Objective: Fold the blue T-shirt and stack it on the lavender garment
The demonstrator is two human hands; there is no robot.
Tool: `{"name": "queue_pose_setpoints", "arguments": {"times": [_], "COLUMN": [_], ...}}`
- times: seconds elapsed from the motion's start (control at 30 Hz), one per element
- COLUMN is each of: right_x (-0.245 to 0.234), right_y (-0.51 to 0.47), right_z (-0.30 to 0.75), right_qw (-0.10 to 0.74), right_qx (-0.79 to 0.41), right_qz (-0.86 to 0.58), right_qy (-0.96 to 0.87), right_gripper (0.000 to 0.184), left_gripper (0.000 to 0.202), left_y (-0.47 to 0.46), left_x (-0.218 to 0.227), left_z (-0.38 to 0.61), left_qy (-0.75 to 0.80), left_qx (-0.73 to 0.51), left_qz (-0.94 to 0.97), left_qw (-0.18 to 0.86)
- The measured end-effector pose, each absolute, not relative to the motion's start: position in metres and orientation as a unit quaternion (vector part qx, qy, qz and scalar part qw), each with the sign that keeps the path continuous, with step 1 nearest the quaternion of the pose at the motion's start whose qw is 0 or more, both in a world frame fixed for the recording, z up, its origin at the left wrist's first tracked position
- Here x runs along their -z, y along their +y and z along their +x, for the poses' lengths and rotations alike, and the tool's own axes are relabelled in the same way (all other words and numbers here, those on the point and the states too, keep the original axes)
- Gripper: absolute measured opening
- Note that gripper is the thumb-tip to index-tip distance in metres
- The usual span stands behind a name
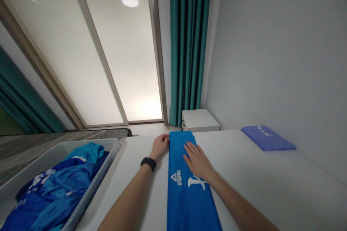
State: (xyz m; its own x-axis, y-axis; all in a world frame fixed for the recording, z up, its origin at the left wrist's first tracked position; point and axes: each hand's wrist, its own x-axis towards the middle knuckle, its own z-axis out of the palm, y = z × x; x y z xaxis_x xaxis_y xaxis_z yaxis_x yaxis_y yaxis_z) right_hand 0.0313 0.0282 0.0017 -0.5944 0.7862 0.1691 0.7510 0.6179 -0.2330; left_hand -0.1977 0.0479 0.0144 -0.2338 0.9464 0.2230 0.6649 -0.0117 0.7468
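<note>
A blue sports shirt (187,207) with white "PEAK" lettering lies on the white table, folded into a long narrow strip that runs towards me. At its far left corner my left hand (159,147), with a black band on the wrist, has its fingers curled closed on the cloth edge. My right hand (197,159) rests flat on the upper part of the strip, fingers stretched out, palm down. Part of the white print is hidden under that hand.
To the left stands a translucent plastic bin (107,164) with crumpled blue clothes (63,184) inside. A folded purple-blue garment (267,138) lies at the table's far right, by the wall. Beyond the table (244,187) are a white cabinet (200,119), a green curtain (189,47) and frosted sliding doors (121,61).
</note>
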Motion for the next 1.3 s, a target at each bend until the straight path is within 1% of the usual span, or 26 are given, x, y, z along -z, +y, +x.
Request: {"name": "queue_pose_setpoints", "arguments": {"times": [0.1, 0.2, 0.27, 0.4, 0.53, 0.67, 0.83, 1.13, 1.3], "right_x": [-0.006, -0.018, -0.026, -0.032, -0.025, -0.019, -0.019, -0.02, -0.021], "right_y": [0.03, 0.042, 0.054, 0.075, 0.083, 0.082, 0.079, 0.078, 0.08], "right_z": [0.029, 0.018, 0.006, -0.021, -0.034, -0.034, -0.033, -0.035, -0.034], "right_qw": [0.146, 0.157, 0.158, 0.167, 0.174, 0.188, 0.184, 0.182, 0.182], "right_qx": [-0.046, -0.021, -0.024, -0.038, -0.036, -0.041, -0.034, -0.037, -0.057], "right_qz": [-0.431, -0.425, -0.424, -0.429, -0.423, -0.427, -0.427, -0.43, -0.428], "right_qy": [-0.889, -0.891, -0.891, -0.887, -0.889, -0.884, -0.885, -0.883, -0.883], "right_gripper": [0.055, 0.046, 0.041, 0.037, 0.036, 0.039, 0.04, 0.035, 0.038], "left_gripper": [0.031, 0.032, 0.033, 0.035, 0.035, 0.035, 0.039, 0.031, 0.026], "left_y": [0.048, 0.047, 0.047, 0.048, 0.049, 0.051, 0.056, 0.066, 0.068], "left_x": [-0.013, -0.013, -0.012, -0.014, -0.014, -0.014, -0.017, -0.026, -0.02], "left_z": [-0.198, -0.199, -0.2, -0.202, -0.203, -0.205, -0.208, -0.205, -0.203], "left_qy": [0.68, 0.681, 0.679, 0.671, 0.667, 0.663, 0.659, 0.624, 0.628], "left_qx": [-0.382, -0.379, -0.381, -0.386, -0.389, -0.392, -0.387, -0.372, -0.377], "left_qz": [0.603, 0.605, 0.605, 0.607, 0.606, 0.605, 0.606, 0.644, 0.64], "left_qw": [0.169, 0.163, 0.164, 0.181, 0.192, 0.2, 0.22, 0.239, 0.23]}}
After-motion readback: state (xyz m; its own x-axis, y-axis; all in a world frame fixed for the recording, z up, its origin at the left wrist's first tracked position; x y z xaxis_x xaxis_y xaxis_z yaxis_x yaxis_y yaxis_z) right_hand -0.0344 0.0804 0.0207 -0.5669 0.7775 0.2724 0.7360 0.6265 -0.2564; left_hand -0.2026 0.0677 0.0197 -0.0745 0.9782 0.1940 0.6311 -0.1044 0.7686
